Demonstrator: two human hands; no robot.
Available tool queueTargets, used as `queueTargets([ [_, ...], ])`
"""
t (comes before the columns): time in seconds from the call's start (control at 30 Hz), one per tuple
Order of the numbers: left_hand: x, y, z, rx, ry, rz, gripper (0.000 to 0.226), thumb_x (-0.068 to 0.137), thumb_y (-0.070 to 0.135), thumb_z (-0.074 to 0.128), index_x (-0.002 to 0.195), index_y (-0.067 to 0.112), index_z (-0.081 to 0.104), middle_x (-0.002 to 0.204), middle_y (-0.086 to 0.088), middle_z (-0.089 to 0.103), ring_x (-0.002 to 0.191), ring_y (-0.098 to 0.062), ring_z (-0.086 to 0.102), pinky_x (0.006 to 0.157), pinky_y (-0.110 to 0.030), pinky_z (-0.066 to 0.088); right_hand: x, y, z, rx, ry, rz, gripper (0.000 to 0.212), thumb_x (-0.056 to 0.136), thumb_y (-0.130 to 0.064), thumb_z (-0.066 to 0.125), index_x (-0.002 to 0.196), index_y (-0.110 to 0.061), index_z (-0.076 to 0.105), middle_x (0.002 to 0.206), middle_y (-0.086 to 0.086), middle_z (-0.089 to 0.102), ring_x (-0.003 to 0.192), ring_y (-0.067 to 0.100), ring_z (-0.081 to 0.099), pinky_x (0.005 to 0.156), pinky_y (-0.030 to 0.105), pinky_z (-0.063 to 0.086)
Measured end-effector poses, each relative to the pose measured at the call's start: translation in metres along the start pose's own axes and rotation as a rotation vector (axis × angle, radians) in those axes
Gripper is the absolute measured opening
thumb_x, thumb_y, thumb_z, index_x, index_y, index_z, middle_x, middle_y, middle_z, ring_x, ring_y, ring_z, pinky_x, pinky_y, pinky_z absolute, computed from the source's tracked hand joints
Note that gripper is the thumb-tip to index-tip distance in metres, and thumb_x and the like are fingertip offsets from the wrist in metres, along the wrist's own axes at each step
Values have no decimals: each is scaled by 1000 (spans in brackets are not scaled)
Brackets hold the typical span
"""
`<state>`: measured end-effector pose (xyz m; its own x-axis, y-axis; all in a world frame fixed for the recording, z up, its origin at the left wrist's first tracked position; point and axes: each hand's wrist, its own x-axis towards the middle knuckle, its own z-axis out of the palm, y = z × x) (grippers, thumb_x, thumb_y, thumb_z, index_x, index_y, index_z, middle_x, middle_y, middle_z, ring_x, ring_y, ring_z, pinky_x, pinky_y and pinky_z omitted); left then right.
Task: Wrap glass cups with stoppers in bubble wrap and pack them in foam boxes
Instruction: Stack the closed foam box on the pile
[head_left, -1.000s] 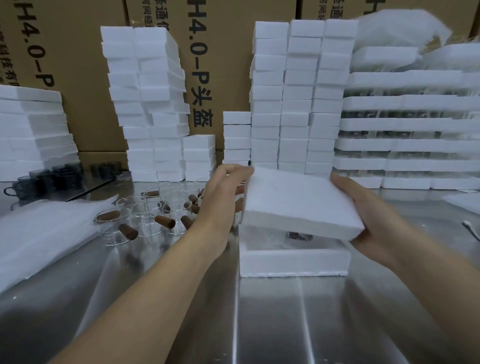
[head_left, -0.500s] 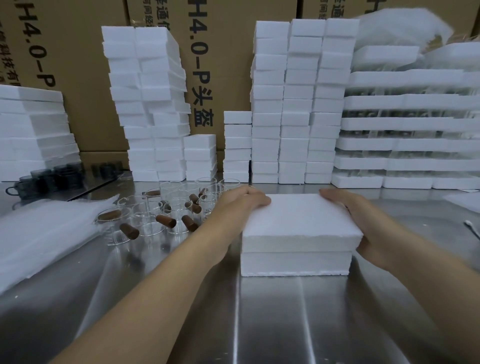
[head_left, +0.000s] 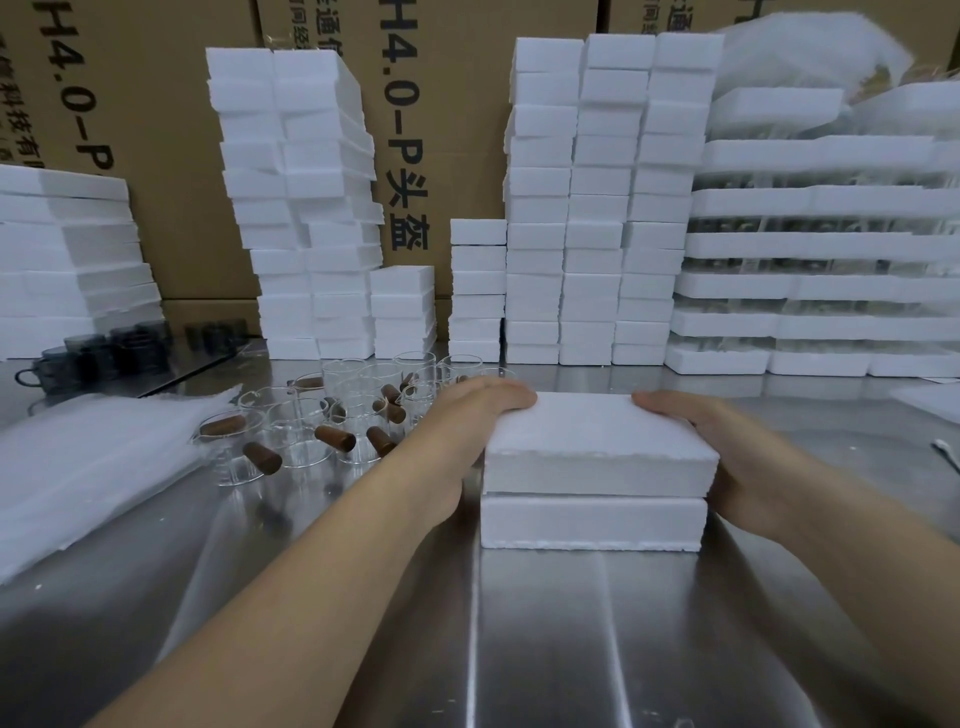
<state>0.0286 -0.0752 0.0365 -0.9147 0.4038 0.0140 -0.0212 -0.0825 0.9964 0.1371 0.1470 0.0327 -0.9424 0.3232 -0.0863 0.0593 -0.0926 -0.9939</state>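
Note:
A white foam box stands on the steel table in front of me, its lid (head_left: 597, 436) sitting flat on its base (head_left: 592, 522). My left hand (head_left: 467, 421) grips the lid's left side, fingers curled over the far left corner. My right hand (head_left: 727, 447) grips the lid's right side, fingers wrapped along the far right edge. Whatever lies inside the box is hidden. Left of the box stand several clear glass cups (head_left: 332, 415) with brown stoppers (head_left: 335, 437) lying among them. A stack of bubble wrap sheets (head_left: 88, 467) lies at the far left.
Tall stacks of white foam boxes (head_left: 587, 208) line the back of the table, with more stacks (head_left: 296, 208) at back left and flat foam trays (head_left: 831, 249) at right. Dark glass mugs (head_left: 98, 353) sit at far left. Cardboard cartons (head_left: 447, 130) stand behind.
One second ago both hands held the lid tilted above the open base. They lowered it onto the base, and now it sits flat with both hands still on its sides.

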Motion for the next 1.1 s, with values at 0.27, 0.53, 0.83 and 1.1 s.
queueTargets([
  [0.27, 0, -4, 0, 54, -10, -112, 22, 93, 31, 77, 111, 18, 78, 124, -15, 78, 100, -29, 73, 85, -36, 52, 1, 1, -1, -1, -4, 35, 40, 81, -43, 82, 110, -15, 80, 106, 13, 80, 80, 28, 76, 75, 36, 56],
  [0.53, -4, -4, -3, 81, -69, -135, 22, 94, 34, 76, 112, 21, 78, 116, -10, 80, 103, -29, 70, 99, -41, 51, -1, -2, 0, -29, 9, 47, 27, 85, -36, 79, 101, -14, 81, 100, 14, 80, 75, 28, 74, 83, 41, 50],
  [0.83, -11, 2, 3, -162, 4, -202, 41, 89, 51, 74, 112, 17, 78, 105, -9, 75, 91, -31, 72, 85, -38, 55, -3, -4, 0, 89, 30, 84, 43, 86, -45, 72, 112, -11, 75, 100, 10, 71, 83, 30, 66, 68, 36, 46],
  [1.1, -22, 3, 11, -225, -82, -269, 21, 92, 36, 76, 96, 16, 77, 90, -10, 79, 73, -28, 74, 67, -33, 60, -6, 5, 11, 54, -27, 109, 39, 86, -39, 76, 115, -14, 81, 109, 12, 80, 83, 29, 76, 71, 34, 60],
])
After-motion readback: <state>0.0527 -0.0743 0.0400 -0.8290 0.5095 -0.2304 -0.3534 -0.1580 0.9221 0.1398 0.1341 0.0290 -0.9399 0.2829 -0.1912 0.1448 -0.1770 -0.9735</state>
